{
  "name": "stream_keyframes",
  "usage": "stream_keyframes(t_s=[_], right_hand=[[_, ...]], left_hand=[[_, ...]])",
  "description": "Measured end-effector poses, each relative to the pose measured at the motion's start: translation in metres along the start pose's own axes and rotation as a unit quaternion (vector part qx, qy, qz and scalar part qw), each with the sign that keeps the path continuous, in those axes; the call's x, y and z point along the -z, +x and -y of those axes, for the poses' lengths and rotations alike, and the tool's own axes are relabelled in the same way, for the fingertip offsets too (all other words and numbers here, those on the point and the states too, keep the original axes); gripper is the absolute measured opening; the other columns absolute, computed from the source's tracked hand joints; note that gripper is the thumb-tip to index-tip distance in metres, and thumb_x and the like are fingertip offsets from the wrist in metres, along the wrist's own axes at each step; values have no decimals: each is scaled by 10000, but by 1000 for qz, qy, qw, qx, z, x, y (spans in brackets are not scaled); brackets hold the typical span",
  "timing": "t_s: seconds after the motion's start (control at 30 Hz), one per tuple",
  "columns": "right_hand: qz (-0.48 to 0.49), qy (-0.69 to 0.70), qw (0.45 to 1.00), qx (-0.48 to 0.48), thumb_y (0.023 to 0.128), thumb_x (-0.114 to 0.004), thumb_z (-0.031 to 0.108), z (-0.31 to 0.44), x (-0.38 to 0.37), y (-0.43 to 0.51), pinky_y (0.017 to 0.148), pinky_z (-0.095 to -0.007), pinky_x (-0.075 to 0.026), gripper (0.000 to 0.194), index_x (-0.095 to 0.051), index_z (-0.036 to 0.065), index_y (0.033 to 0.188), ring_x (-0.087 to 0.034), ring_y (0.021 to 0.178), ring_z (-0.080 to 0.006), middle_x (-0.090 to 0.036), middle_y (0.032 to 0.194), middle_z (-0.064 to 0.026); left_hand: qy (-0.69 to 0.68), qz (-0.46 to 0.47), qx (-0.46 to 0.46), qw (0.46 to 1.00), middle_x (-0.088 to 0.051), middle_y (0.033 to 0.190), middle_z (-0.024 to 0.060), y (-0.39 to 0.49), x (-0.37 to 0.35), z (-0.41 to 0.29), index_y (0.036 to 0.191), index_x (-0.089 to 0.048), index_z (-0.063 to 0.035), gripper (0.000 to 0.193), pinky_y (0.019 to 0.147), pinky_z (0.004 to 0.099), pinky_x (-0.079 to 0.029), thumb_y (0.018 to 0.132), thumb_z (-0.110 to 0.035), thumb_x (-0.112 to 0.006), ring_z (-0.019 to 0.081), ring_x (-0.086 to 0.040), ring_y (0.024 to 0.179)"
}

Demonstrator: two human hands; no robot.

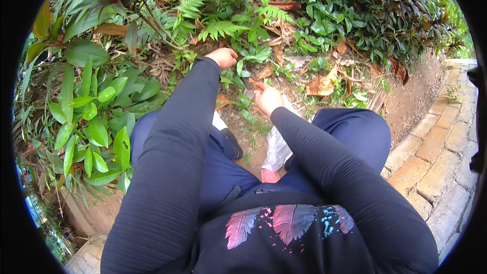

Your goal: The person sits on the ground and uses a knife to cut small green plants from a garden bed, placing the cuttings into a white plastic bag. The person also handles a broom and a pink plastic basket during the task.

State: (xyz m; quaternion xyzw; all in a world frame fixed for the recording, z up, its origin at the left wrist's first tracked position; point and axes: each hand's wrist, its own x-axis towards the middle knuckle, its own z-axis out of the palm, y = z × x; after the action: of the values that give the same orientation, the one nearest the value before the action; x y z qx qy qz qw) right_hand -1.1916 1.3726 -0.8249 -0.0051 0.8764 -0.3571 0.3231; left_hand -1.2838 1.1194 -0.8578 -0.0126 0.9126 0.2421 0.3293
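Observation:
My left hand (pixel 223 58) reaches out over low green plants, its fingers curled in towards a leafy stem (pixel 239 67); whether it grips the stem is hidden by the hand. My right hand (pixel 266 98) is closer to my body, closed around a small tool whose orange-brown end (pixel 252 80) shows above the fingers; the rest of the tool is hidden. Between my knees, a whitish plastic bag (pixel 276 150) lies beside my right foot, with something pink (pixel 269 176) at its lower end.
Fern fronds (pixel 224 28) and dry brown leaves (pixel 322 83) lie ahead. A broad-leaved plant (pixel 97 129) stands close by my left knee. Dense dark shrubs (pixel 399 11) rise at the upper right. A curved stone-block path (pixel 430 152) runs along the right side.

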Motion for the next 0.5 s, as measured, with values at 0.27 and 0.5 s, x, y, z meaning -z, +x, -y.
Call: stream_keyframes(t_s=[0.27,0.5], right_hand=[[112,248,954,-125,1023,-470,243,-5,67,-1,398,-253,-411,301,-531,98,1279,-530,466,-114,-580,694,-36],[66,191,977,-64,961,-585,244,10,14,-2,442,-292,-496,379,-606,92,1307,-593,488,-126,-694,859,-65]], left_hand=[[-95,-41,55,993,-704,1160,132,-3,17,20,1290,-648,-97,398,896,358,-523,922,-251,-640,224,-684,950],[-137,-38,19,990,-697,1191,120,-1,8,10,1303,-635,-88,419,922,362,-513,927,-274,-651,216,-667,1031]])
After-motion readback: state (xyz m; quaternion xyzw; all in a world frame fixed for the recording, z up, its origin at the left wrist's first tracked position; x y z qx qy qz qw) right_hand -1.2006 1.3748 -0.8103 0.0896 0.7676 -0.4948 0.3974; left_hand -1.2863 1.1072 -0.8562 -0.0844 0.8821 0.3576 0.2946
